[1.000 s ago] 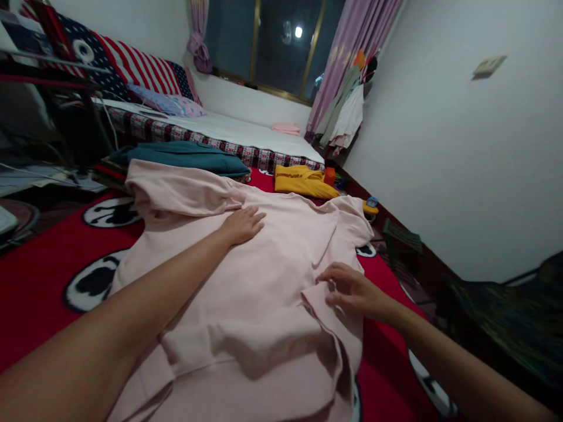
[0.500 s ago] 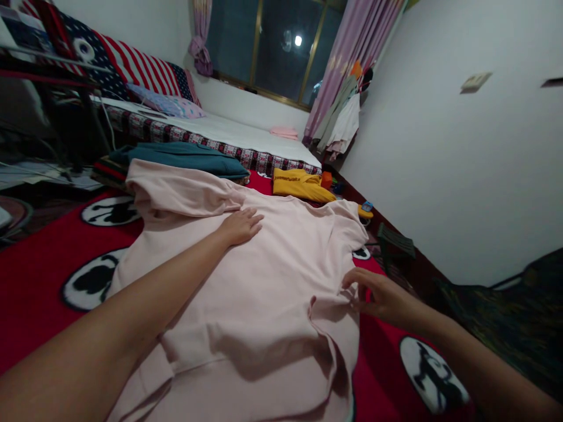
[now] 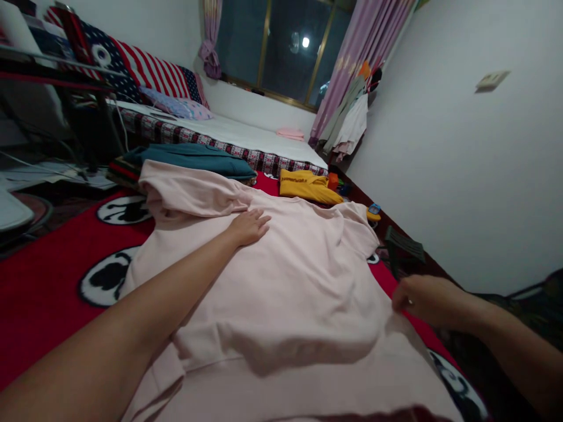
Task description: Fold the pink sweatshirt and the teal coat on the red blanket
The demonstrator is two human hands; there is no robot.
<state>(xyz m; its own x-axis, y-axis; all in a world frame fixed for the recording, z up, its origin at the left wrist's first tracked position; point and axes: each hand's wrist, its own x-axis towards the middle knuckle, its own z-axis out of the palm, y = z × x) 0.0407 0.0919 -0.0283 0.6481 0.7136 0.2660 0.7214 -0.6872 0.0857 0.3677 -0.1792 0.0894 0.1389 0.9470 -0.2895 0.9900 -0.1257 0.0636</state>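
Pinching pink garment [image 3: 299, 281]: right hand [image 3: 424, 300] | spread flat atop it: left hand [image 3: 250, 227] | red flask [image 3: 75, 36]: contents hidden

Garment [image 3: 290, 275] lies on blanket [image 3: 44, 287], bed [image 3: 246, 130] bhnd, wall [image 3: 461, 176] R.

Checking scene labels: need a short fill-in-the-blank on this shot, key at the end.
1. Of the left hand and the right hand, only the ____ one lies flat on the pale pink fabric garment.
2. The garment lies on a red plush blanket with round patches of white and ____.
3. Beyond the garment, in the picture, the folded mustard-yellow cloth lies to the ____ of the folded teal cloth.

Missing words: left; black; right.
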